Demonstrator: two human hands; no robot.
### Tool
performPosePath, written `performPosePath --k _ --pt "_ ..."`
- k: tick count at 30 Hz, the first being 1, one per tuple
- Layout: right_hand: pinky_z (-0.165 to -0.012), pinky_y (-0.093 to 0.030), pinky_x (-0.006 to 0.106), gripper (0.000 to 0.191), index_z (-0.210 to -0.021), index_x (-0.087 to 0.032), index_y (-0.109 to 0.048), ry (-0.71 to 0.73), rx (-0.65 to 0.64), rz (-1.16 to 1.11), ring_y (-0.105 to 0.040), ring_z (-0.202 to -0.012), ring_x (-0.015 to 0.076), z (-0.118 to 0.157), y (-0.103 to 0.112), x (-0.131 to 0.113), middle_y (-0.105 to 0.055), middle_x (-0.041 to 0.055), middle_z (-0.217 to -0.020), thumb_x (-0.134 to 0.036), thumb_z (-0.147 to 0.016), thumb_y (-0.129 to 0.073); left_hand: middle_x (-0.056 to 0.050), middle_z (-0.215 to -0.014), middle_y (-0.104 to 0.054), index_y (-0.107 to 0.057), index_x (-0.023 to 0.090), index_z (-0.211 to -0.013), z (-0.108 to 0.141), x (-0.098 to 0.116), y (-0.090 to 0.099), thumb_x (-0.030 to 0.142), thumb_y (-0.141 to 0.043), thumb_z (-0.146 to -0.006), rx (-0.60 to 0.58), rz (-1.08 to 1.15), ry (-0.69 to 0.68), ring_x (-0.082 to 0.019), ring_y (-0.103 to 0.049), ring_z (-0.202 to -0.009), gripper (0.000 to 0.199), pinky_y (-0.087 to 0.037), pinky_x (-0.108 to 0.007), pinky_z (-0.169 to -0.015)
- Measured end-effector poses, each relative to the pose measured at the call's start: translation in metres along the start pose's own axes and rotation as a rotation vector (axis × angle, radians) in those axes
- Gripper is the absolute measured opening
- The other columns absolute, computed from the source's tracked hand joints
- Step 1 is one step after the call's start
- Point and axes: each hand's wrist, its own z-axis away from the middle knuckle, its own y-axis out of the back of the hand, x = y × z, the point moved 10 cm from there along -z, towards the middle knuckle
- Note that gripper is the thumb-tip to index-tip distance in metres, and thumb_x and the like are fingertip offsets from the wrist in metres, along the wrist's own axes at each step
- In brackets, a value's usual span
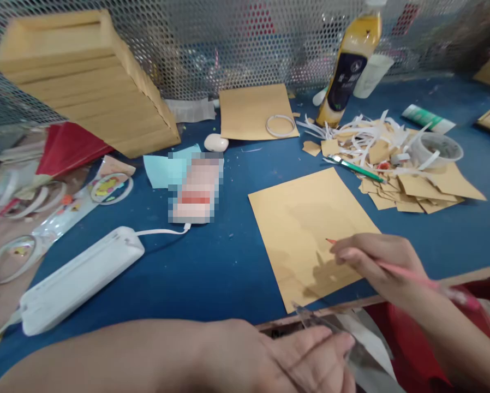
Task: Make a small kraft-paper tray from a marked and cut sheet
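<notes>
Left hand (290,355) closed around a clear plastic piece (308,318) at the near edge. Right hand (378,259) pinched a pink pencil (412,277), tip over the brown sheet (294,224), right of centre; steady marking presumably wanted it pinned flat. Far right: tub (453,148), contents indistinct; bottle (349,76), yellow liquid.

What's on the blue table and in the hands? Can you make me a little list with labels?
Table: blue
Right hand: holds pink pencil, tip over near brown sheet
Left hand: at a clear piece; grip unclear
Phone: white cable plugged in
Bottle: yellow liquid, dark label
Scraps: brown and white pile
Brown stack: back left, by mesh
</notes>
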Motion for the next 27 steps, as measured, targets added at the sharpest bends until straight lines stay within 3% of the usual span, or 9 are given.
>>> performPosePath --k 3,5,8,10,12,17,20,23,27 --pt "-0.081 -0.055 0.030 0.022 -0.108 -0.021 -0.066 0.214 -0.083 0.286 -0.068 -0.096 0.0206 0.005 -0.008 -0.012 -0.072 0.0077 -0.103 -0.032 -0.094 -0.054 -0.006 -0.102 -0.071 -0.069 0.015 -0.101 0.008 -0.041 0.008 0.027 -0.045 -0.094 -0.001 0.135 0.196 -0.028 -0.061 -0.114 0.028 -0.052 -0.038 -0.097" --pt "-0.096 -0.051 0.037 0.039 -0.126 -0.019 -0.057 0.274 -0.130 0.425 -0.058 -0.118 0.0250 0.008 -0.017 -0.011 -0.064 0.0113 -0.125 -0.038 -0.092 -0.055 -0.012 -0.099 -0.071 -0.065 0.008 -0.100 0.019 -0.063 0.007 0.014 -0.040 -0.093 -0.021 0.149 0.306 -0.027 -0.063 -0.110 0.027 -0.052 -0.038 -0.098" --pt "-0.108 -0.042 0.046 0.062 -0.140 -0.015 -0.043 0.309 -0.207 0.553 -0.043 -0.134 0.0280 0.011 -0.030 -0.001 -0.048 0.0137 -0.143 -0.048 -0.089 -0.057 -0.014 -0.104 -0.070 -0.063 0.008 -0.097 0.045 -0.089 -0.011 0.013 -0.033 -0.099 -0.141 0.091 0.428 -0.024 -0.061 -0.113 0.030 -0.050 -0.037 -0.099" --pt "-0.110 -0.039 0.049 0.072 -0.144 -0.014 -0.037 0.322 -0.238 0.590 -0.038 -0.136 0.0285 0.013 -0.034 0.006 -0.043 0.0142 -0.146 -0.053 -0.087 -0.057 -0.012 -0.106 -0.070 -0.062 0.010 -0.098 0.064 -0.104 -0.024 0.012 -0.032 -0.100 -0.214 0.048 0.511 -0.020 -0.060 -0.115 0.031 -0.048 -0.033 -0.102" --pt "-0.111 -0.038 0.050 0.075 -0.146 -0.014 -0.033 0.329 -0.258 0.608 -0.038 -0.137 0.0284 0.013 -0.035 0.011 -0.041 0.0144 -0.147 -0.055 -0.087 -0.056 -0.014 -0.111 -0.068 -0.062 0.008 -0.099 0.077 -0.110 -0.030 0.014 -0.030 -0.102 -0.222 0.018 0.503 -0.020 -0.060 -0.116 0.032 -0.047 -0.036 -0.103" --pt "-0.112 -0.037 0.049 0.070 -0.146 -0.015 -0.034 0.341 -0.296 0.594 -0.040 -0.135 0.0281 0.011 -0.032 0.014 -0.042 0.0140 -0.147 -0.049 -0.089 -0.056 -0.020 -0.126 -0.060 -0.060 0.004 -0.102 0.099 -0.120 -0.049 0.010 -0.030 -0.101 -0.359 -0.045 0.505 -0.024 -0.052 -0.125 0.031 -0.043 -0.043 -0.107" --pt "-0.109 -0.041 0.048 0.065 -0.145 -0.018 -0.038 0.324 -0.290 0.554 -0.044 -0.133 0.0288 0.008 -0.026 0.011 -0.046 0.0132 -0.144 -0.046 -0.089 -0.057 -0.020 -0.129 -0.057 -0.059 0.005 -0.107 0.109 -0.125 -0.060 0.006 -0.032 -0.099 -0.468 -0.089 0.513 -0.023 -0.052 -0.125 0.029 -0.044 -0.040 -0.106" --pt "-0.103 -0.047 0.046 0.056 -0.140 -0.021 -0.046 0.289 -0.262 0.499 -0.052 -0.126 0.0290 0.000 -0.017 0.004 -0.054 0.0118 -0.138 -0.042 -0.089 -0.058 -0.021 -0.128 -0.057 -0.057 0.005 -0.114 0.113 -0.126 -0.063 0.004 -0.035 -0.097 -0.498 -0.137 0.498 -0.024 -0.055 -0.121 0.028 -0.048 -0.038 -0.101" --pt "-0.087 -0.054 0.039 0.036 -0.120 -0.023 -0.062 0.217 -0.216 0.333 -0.064 -0.107 0.0268 -0.025 -0.006 -0.012 -0.068 0.0103 -0.115 -0.042 -0.091 -0.053 -0.023 -0.129 -0.056 -0.054 0.004 -0.123 0.116 -0.122 -0.063 0.002 -0.039 -0.095 -0.546 -0.142 0.487 -0.027 -0.054 -0.122 0.032 -0.049 -0.038 -0.099"
